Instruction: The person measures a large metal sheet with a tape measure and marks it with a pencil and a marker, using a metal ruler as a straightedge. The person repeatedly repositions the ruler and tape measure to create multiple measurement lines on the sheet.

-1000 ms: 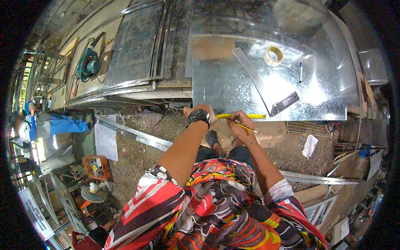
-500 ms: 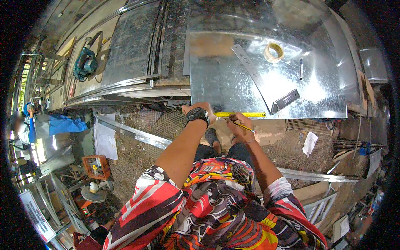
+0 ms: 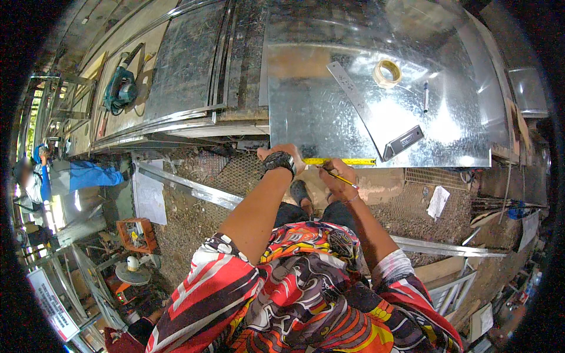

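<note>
My left hand (image 3: 283,155), with a dark watch at the wrist, is closed at the near edge of a shiny metal sheet (image 3: 306,112). A yellow tape measure (image 3: 360,162) stretches right from it along that edge; whatever part lies inside the fist is hidden. My right hand (image 3: 339,174) pinches a yellow-and-black pencil (image 3: 344,179), its tip side near the blade. Farther in on the sheet lies a try square (image 3: 358,106) with a long steel blade and a dark handle. A roll of tape (image 3: 378,79) and a marker pen (image 3: 425,99) rest beyond it.
A teal power tool (image 3: 120,91) sits on the bench at far left, near metal frame bars (image 3: 159,126). Long metal strips (image 3: 191,188) cross the gravelly floor behind the bench edge. An orange crate (image 3: 136,235) stands lower left. Another person in blue trousers (image 3: 94,175) is at the left.
The pencil in my right hand has tilted slightly, its rear end shifting a little left. My left hand and the stretched tape measure look unmoved.
</note>
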A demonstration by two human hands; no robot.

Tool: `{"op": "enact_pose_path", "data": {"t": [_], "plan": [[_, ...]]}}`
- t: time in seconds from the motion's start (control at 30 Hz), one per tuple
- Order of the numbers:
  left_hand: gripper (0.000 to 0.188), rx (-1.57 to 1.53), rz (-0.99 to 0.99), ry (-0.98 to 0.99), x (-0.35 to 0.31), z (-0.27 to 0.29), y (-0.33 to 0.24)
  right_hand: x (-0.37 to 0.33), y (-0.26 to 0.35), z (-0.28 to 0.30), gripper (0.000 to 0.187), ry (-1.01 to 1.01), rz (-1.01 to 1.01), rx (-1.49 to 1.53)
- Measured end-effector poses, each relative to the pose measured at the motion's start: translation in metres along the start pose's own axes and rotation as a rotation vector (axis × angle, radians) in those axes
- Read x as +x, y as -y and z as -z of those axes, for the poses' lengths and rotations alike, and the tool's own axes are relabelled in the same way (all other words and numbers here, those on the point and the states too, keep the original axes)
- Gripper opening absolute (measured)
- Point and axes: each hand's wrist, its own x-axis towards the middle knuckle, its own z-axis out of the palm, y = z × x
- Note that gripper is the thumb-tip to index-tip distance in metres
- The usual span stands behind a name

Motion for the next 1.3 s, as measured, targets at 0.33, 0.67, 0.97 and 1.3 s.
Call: {"op": "enact_pose_path", "data": {"t": [0.33,0.67,0.97,1.3], "plan": [[0.044,-0.002,0.011,0.030,-0.001,0.005,-0.002,0.001,-0.018,-0.008,0.041,0.021,0.070,0.005],[0.044,-0.006,0.056,0.032,-0.004,0.008,-0.004,0.002,-0.005,-0.003,0.029,0.005,0.055,0.000],[0.045,-0.006,0.041,0.024,-0.005,0.007,-0.004,0.002,0.000,0.001,0.023,0.025,-0.025,0.078],[0.043,-0.011,0.049,0.012,0.002,0.000,-0.003,0.002,-0.012,-0.006,0.024,-0.019,0.096,-0.050]]}}
